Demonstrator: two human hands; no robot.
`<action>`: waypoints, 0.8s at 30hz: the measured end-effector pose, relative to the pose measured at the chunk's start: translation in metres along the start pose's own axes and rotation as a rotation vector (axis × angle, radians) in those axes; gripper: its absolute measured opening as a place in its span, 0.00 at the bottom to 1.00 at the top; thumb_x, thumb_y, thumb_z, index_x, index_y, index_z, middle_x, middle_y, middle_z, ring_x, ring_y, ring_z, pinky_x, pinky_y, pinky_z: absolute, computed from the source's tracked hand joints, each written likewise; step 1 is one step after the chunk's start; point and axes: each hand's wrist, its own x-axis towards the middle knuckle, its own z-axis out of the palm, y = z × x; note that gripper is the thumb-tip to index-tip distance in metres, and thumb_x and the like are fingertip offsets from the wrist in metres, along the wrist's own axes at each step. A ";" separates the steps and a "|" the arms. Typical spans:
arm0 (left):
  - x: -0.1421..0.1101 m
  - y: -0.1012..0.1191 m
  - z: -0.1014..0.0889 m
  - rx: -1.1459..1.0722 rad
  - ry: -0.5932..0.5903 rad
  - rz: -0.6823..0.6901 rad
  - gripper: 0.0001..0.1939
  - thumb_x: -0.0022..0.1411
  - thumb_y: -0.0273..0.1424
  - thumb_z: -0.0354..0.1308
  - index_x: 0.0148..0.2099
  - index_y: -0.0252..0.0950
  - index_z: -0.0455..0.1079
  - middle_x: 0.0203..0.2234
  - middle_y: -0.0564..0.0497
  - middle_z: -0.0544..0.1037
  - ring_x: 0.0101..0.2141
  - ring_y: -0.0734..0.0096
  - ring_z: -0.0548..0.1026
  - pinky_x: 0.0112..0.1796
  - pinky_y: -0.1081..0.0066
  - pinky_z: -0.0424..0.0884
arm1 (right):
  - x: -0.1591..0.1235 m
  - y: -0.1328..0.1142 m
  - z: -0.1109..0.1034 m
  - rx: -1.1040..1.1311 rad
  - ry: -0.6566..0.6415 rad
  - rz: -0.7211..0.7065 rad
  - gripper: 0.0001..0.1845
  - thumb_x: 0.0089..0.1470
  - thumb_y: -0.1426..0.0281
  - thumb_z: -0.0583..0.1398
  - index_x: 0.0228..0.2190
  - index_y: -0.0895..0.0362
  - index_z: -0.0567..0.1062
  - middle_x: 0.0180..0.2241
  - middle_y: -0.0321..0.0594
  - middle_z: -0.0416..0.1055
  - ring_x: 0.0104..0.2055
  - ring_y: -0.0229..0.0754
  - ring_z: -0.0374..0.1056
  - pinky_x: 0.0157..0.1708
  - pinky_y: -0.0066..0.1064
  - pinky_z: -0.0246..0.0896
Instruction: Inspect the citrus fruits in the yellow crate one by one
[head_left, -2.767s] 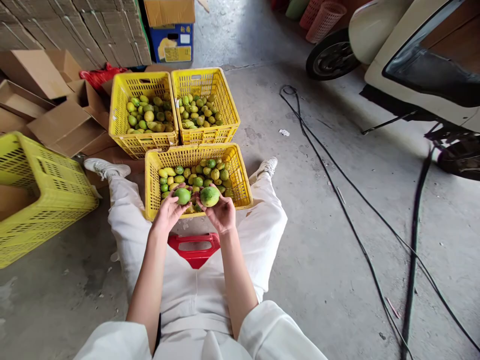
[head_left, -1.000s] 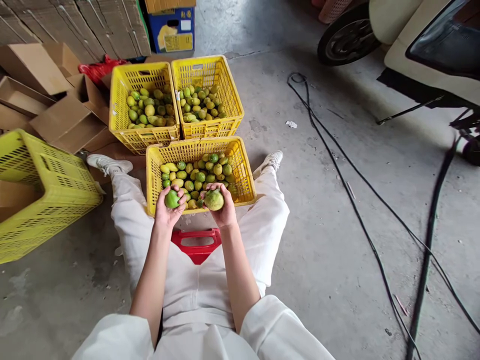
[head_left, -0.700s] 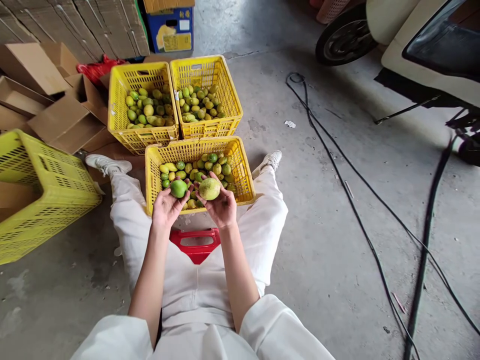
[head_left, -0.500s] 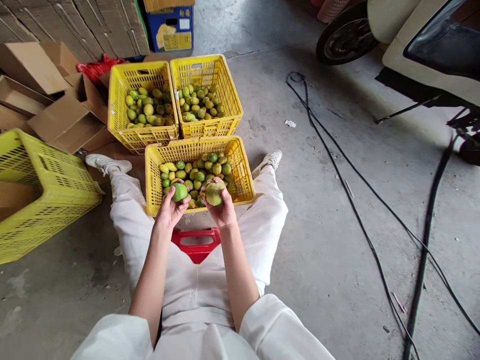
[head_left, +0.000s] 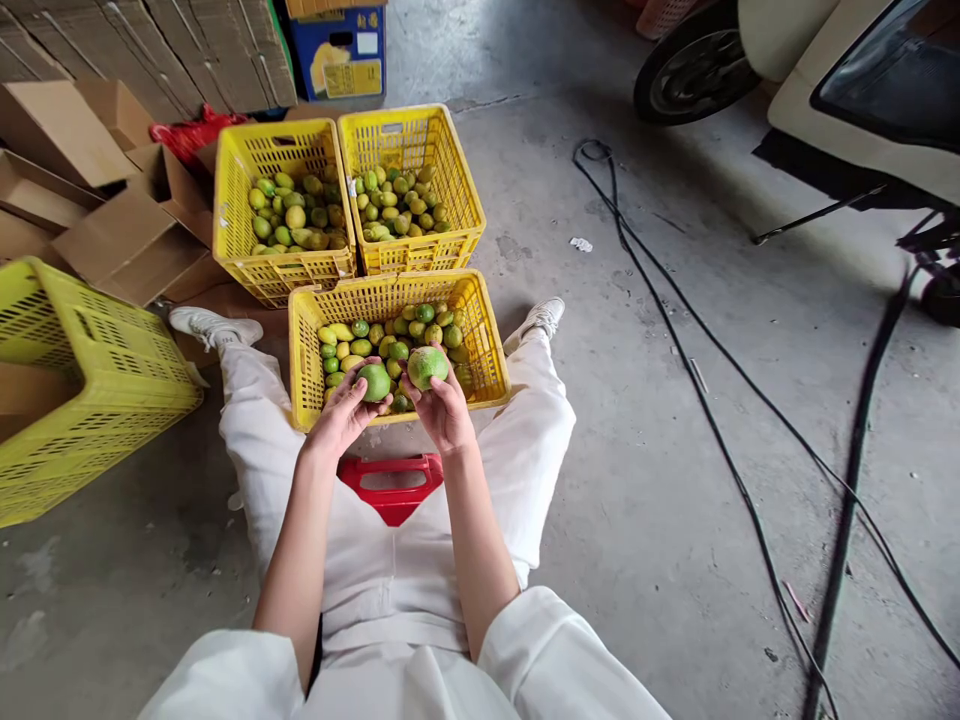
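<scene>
Nearest to me was the red seat (head_left: 391, 508) between my legs, and over the near edge of the front crate (head_left: 300, 370) my left hand (head_left: 341, 415) gripped one green fruit (head_left: 373, 382), while my right hand (head_left: 444, 408) held a paler fruit (head_left: 427, 367) in its fingers. In this crate more fruits (head_left: 397, 350) lay together, and behind it stood two yellow crates (head_left: 285, 265) side by side, each with fruits also, and beyond them a blue box (head_left: 339, 55).

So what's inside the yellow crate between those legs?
Green and yellow fruits lie loose in the crate. Anything beneath them is hidden. The left hand, holding a green fruit, and the right hand, holding another green fruit, cover part of its near side.
</scene>
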 end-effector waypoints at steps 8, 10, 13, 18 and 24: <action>0.006 -0.008 -0.002 -0.111 0.132 -0.043 0.13 0.48 0.31 0.69 0.35 0.32 0.72 0.28 0.50 0.74 0.25 0.76 0.74 0.22 0.79 0.66 | -0.001 0.003 -0.002 -0.084 0.012 0.031 0.24 0.44 0.62 0.71 0.43 0.49 0.72 0.35 0.32 0.73 0.32 0.36 0.70 0.26 0.24 0.66; 0.006 -0.007 -0.001 -0.128 0.188 -0.061 0.10 0.50 0.27 0.66 0.36 0.32 0.71 0.32 0.47 0.77 0.29 0.71 0.77 0.25 0.78 0.70 | -0.001 0.001 -0.001 -0.104 -0.012 0.045 0.20 0.48 0.60 0.69 0.42 0.49 0.72 0.38 0.34 0.74 0.37 0.39 0.73 0.28 0.25 0.68; 0.006 -0.002 0.002 -0.196 0.225 -0.086 0.07 0.56 0.28 0.61 0.39 0.32 0.72 0.32 0.45 0.79 0.31 0.68 0.78 0.28 0.75 0.73 | 0.001 -0.002 0.000 -0.044 -0.051 0.086 0.19 0.51 0.60 0.64 0.45 0.49 0.72 0.42 0.37 0.75 0.43 0.42 0.73 0.33 0.29 0.72; 0.002 0.005 0.005 -0.302 0.193 -0.050 0.18 0.63 0.28 0.52 0.55 0.35 0.70 0.38 0.44 0.80 0.40 0.62 0.79 0.40 0.65 0.77 | 0.001 -0.003 -0.005 0.029 -0.084 0.124 0.27 0.50 0.62 0.64 0.53 0.49 0.71 0.44 0.37 0.75 0.43 0.42 0.73 0.41 0.36 0.74; 0.002 0.001 0.004 -0.325 0.119 -0.037 0.18 0.59 0.27 0.62 0.52 0.36 0.69 0.34 0.49 0.76 0.30 0.74 0.75 0.28 0.79 0.73 | -0.003 0.001 -0.009 0.059 -0.044 0.068 0.20 0.44 0.61 0.69 0.41 0.49 0.74 0.41 0.34 0.74 0.40 0.41 0.72 0.43 0.37 0.74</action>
